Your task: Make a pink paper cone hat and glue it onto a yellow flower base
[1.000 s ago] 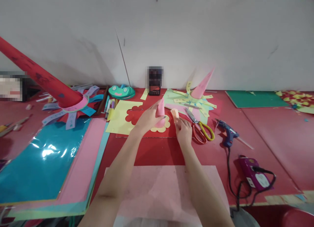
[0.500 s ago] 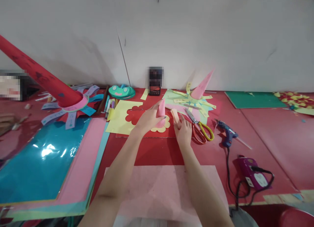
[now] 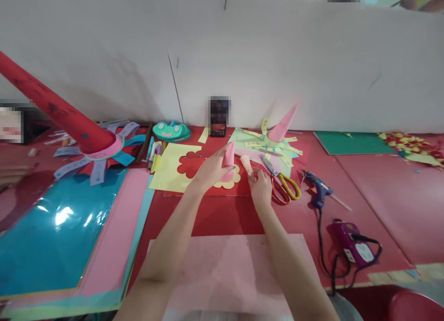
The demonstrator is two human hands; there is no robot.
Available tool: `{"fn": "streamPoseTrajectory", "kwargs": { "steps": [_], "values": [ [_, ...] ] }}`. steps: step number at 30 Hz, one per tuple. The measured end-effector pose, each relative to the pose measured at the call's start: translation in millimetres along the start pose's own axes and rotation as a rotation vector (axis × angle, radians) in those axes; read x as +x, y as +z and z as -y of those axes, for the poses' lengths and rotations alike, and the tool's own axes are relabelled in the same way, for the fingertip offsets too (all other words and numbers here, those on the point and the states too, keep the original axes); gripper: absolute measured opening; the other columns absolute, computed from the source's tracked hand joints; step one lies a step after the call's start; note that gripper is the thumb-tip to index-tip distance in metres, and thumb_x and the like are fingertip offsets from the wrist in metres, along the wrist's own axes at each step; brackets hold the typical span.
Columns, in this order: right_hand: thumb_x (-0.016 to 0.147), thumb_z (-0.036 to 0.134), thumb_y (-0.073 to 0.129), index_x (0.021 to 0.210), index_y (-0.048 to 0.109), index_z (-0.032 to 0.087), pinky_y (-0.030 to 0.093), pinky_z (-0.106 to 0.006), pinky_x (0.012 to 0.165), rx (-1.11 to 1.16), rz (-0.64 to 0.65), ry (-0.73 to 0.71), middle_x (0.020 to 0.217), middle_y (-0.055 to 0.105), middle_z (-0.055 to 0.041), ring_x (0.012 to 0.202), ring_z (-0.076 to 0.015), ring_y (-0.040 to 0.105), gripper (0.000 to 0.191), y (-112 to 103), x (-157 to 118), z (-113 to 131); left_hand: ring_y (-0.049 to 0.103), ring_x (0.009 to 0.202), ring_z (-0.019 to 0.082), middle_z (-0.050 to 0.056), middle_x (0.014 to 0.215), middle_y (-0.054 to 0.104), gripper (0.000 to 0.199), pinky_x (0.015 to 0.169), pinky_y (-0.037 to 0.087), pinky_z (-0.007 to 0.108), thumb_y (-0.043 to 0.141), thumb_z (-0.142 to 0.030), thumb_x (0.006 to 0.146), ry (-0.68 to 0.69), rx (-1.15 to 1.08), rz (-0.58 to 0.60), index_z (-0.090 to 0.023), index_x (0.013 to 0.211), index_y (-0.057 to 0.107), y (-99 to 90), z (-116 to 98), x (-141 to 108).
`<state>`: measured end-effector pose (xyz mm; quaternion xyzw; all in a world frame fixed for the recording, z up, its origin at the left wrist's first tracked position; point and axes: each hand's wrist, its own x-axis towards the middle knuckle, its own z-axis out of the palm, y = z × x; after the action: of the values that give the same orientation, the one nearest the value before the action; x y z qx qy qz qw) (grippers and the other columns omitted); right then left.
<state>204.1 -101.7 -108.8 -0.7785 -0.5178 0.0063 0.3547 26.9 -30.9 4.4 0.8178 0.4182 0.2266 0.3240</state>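
Observation:
My left hand (image 3: 212, 169) is wrapped round a small pink paper cone (image 3: 229, 160), which stands upright over a yellow scalloped paper flower (image 3: 236, 176). Beneath them lies a red sheet (image 3: 208, 190). My right hand (image 3: 260, 184) pinches a pale pink paper strip (image 3: 246, 165), just right of the cone. Scissors with red and yellow handles (image 3: 290, 186) lie beside my right hand. A yellow sheet (image 3: 168, 168) with a red scalloped shape is to the left of my left hand.
Behind stands a pink cone (image 3: 284, 123) with yellow strips. A glue gun (image 3: 319, 189) and purple power socket (image 3: 354, 242) are at right. A large red cone (image 3: 58, 109) and blue folder (image 3: 58, 228) are at left. A phone (image 3: 218, 117) leans on the wall. Another person's hand (image 3: 14, 174) shows far left.
The view has shifted slightly. My left hand still grips the pink cone, and my right hand has shifted slightly while keeping the strip. The other person's hand at far left has moved a little.

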Motion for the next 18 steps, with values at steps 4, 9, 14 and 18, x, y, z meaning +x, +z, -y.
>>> {"fn": "streamPoseTrajectory", "kwargs": {
  "steps": [4, 9, 14, 18],
  "values": [
    [0.083, 0.026, 0.047, 0.114, 0.059, 0.014, 0.047, -0.038, 0.077, 0.07, 0.035, -0.011, 0.089, 0.068, -0.0093, 0.082, -0.0241, 0.059, 0.035, 0.0, 8.1, -1.5, 0.05, 0.127, 0.025, 0.003, 0.146, 0.044, 0.068, 0.092, 0.049, 0.035, 0.057, -0.027, 0.086, 0.014, 0.013, -0.006, -0.033, 0.146, 0.026, 0.6, 1.0, 0.7],
    [0.081, 0.025, 0.047, 0.112, 0.058, 0.015, 0.047, -0.036, 0.075, 0.132, 0.042, -0.005, 0.085, 0.067, -0.0075, 0.078, -0.0221, 0.059, 0.035, 7.2, 19.8, -2.5, 0.049, 0.128, 0.024, 0.003, 0.15, 0.039, 0.069, 0.095, 0.047, 0.034, 0.056, -0.028, 0.086, 0.012, 0.013, 0.022, -0.031, 0.147, 0.024, 0.7, 3.0, 1.8],
    [0.082, 0.027, 0.047, 0.111, 0.059, 0.015, 0.048, -0.035, 0.074, 0.144, 0.032, -0.044, 0.085, 0.068, -0.0081, 0.078, -0.0214, 0.06, 0.033, 18.4, 32.8, -5.7, 0.05, 0.127, 0.025, 0.003, 0.148, 0.042, 0.068, 0.093, 0.048, 0.035, 0.056, -0.029, 0.085, 0.013, -0.004, 0.006, -0.032, 0.146, 0.025, 0.7, 3.8, 2.0],
    [0.084, 0.027, 0.046, 0.111, 0.059, 0.017, 0.049, -0.035, 0.073, 0.142, 0.043, -0.087, 0.085, 0.069, -0.0078, 0.076, -0.0206, 0.06, 0.032, 27.2, 43.6, -10.5, 0.052, 0.125, 0.026, 0.005, 0.145, 0.045, 0.068, 0.09, 0.05, 0.036, 0.059, -0.028, 0.084, 0.012, -0.004, -0.007, -0.031, 0.145, 0.029, 2.0, 5.7, 3.0]
  ]
}}
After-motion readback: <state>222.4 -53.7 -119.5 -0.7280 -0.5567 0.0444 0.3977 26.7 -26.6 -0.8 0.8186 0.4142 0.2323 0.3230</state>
